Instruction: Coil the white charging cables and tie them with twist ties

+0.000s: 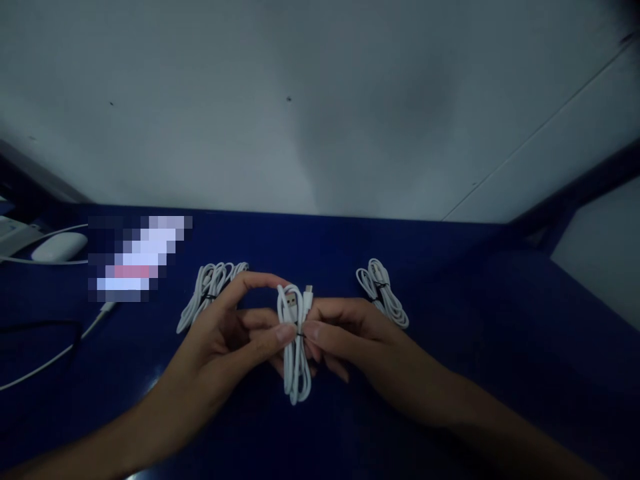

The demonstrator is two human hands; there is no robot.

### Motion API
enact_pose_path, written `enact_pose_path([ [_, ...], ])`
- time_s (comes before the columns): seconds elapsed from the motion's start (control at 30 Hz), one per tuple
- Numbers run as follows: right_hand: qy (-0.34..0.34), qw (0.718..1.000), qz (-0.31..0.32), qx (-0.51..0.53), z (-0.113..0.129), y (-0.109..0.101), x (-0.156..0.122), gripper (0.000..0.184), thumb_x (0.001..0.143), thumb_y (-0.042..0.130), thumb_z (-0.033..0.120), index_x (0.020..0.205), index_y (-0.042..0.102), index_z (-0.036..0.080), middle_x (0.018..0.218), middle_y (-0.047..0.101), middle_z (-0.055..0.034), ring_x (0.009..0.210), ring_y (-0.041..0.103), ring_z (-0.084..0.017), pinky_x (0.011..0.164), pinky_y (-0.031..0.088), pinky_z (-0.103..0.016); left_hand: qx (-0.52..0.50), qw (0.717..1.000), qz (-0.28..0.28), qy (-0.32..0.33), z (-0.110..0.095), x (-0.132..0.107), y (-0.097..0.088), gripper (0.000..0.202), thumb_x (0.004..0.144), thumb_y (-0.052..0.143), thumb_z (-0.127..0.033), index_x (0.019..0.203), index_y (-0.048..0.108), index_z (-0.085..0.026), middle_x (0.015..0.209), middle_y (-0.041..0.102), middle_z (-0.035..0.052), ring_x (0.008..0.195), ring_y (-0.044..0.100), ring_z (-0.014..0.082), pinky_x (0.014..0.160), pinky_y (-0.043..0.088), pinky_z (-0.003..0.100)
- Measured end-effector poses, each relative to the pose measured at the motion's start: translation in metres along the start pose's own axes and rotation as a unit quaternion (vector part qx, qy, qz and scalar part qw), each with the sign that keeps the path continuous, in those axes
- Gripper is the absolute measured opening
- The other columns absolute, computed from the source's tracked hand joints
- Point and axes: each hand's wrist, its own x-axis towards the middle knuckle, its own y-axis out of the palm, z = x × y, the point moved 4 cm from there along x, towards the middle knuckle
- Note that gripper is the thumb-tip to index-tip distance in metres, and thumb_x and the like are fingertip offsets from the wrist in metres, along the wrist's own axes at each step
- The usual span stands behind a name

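Coiled white cable (296,367), one: left hand (227,340) and right hand (367,333) pinching beside its black tie (300,335); slack twisting, I'd judge, could free coils.

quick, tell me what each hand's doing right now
Left hand: closed on the coiled white cable.
Right hand: closed on the same cable, thumb by the black tie.
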Motion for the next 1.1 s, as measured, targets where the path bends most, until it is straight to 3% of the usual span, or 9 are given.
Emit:
enact_pose_path([
  [0.17, -0.023, 0.999, -0.028, -0.032, 0.004, 0.005, -0.002, 0.029, 0.114, 0.062, 0.034, 0.088, 0.064, 0.02, 0.087, 0.062, 0.0009, 0.077, 0.052, -0.014, 0.071, 0.042, -0.029, 0.017, 1.0, -0.023, -0.008, 0.002, -0.003, -0.003, 0.037, 0.108, 0.079, -0.029, 0.14, 0.061, -0.034, 0.098, 0.088, 0.0012, 0.087, 0.087, 0.0211, 0.083, 0.069, 0.029],
  [0.3, -0.062, 0.977, -0.08, -0.189, 0.007, 0.007, -0.006, 0.028, 0.115, 0.056, 0.026, 0.088, 0.06, 0.021, 0.086, 0.059, 0.0022, 0.074, 0.05, -0.013, 0.067, 0.041, -0.03, 0.03, 0.999, -0.035, -0.001, 0.001, -0.002, -0.003, 0.033, 0.107, 0.08, -0.031, 0.135, 0.064, -0.036, 0.093, 0.086, -0.0017, 0.085, 0.084, 0.0176, 0.08, 0.067, 0.023],
  [0.47, -0.202, 0.881, -0.123, -0.409, 0.01, 0.01, -0.005, 0.029, 0.11, 0.052, 0.011, 0.082, 0.054, 0.019, 0.08, 0.05, 0.0028, 0.071, 0.045, -0.012, 0.062, 0.037, -0.027, 0.049, 0.997, -0.051, 0.006, 0.002, -0.002, -0.006, 0.035, 0.106, 0.08, -0.03, 0.137, 0.064, -0.039, 0.096, 0.085, -0.0029, 0.084, 0.082, 0.0168, 0.079, 0.066, 0.022],
  [0.67, -0.346, 0.74, -0.153, -0.556, 0.008, 0.012, -0.004, 0.032, 0.105, 0.052, 0.003, 0.078, 0.049, 0.02, 0.077, 0.047, 0.0021, 0.068, 0.037, -0.012, 0.055, 0.028, -0.027, 0.04, 0.998, -0.052, -0.009, 0.002, -0.004, -0.003, 0.037, 0.105, 0.081, -0.03, 0.138, 0.065, -0.035, 0.086, 0.085, -0.0005, 0.074, 0.081, 0.0173, 0.072, 0.066, 0.024],
  [0.73, -0.373, 0.711, -0.154, -0.576, 0.007, 0.013, -0.007, 0.033, 0.105, 0.052, 0.002, 0.078, 0.05, 0.02, 0.075, 0.048, 0.0021, 0.067, 0.034, -0.013, 0.053, 0.025, -0.027, 0.01, 0.999, -0.027, -0.021, 0.002, -0.003, -0.001, 0.043, 0.107, 0.079, -0.03, 0.146, 0.061, -0.034, 0.082, 0.085, 0.0003, 0.068, 0.082, 0.0181, 0.069, 0.068, 0.026],
  [0.83, -0.371, 0.716, -0.137, -0.575, 0.005, 0.013, -0.009, 0.028, 0.107, 0.053, 0.005, 0.083, 0.055, 0.021, 0.078, 0.055, 0.0013, 0.068, 0.038, -0.014, 0.053, 0.025, -0.027, -0.05, 0.997, 0.012, -0.062, 0.006, -0.002, 0.001, 0.057, 0.11, 0.075, -0.034, 0.161, 0.05, -0.033, 0.079, 0.086, 0.0017, 0.058, 0.082, 0.0204, 0.062, 0.07, 0.031],
  [0.97, -0.363, 0.732, -0.136, -0.56, 0.006, 0.014, -0.009, 0.026, 0.103, 0.054, 0.003, 0.083, 0.055, 0.02, 0.08, 0.055, 0.0006, 0.068, 0.041, -0.013, 0.053, 0.027, -0.027, -0.047, 0.995, 0.0, -0.086, 0.008, -0.002, -0.002, 0.064, 0.113, 0.07, -0.038, 0.17, 0.041, -0.035, 0.066, 0.083, 0.0002, 0.048, 0.079, 0.0219, 0.049, 0.064, 0.026],
  [1.1, -0.335, 0.787, -0.161, -0.492, 0.009, 0.012, -0.008, 0.027, 0.1, 0.055, -0.001, 0.082, 0.054, 0.019, 0.078, 0.046, 0.0034, 0.067, 0.04, -0.01, 0.057, 0.033, -0.026, 0.049, 0.997, -0.06, -0.01, 0.0, -0.004, -0.004, 0.038, 0.11, 0.074, -0.038, 0.147, 0.067, -0.036, 0.074, 0.082, -0.0026, 0.06, 0.08, 0.0176, 0.058, 0.064, 0.024],
])
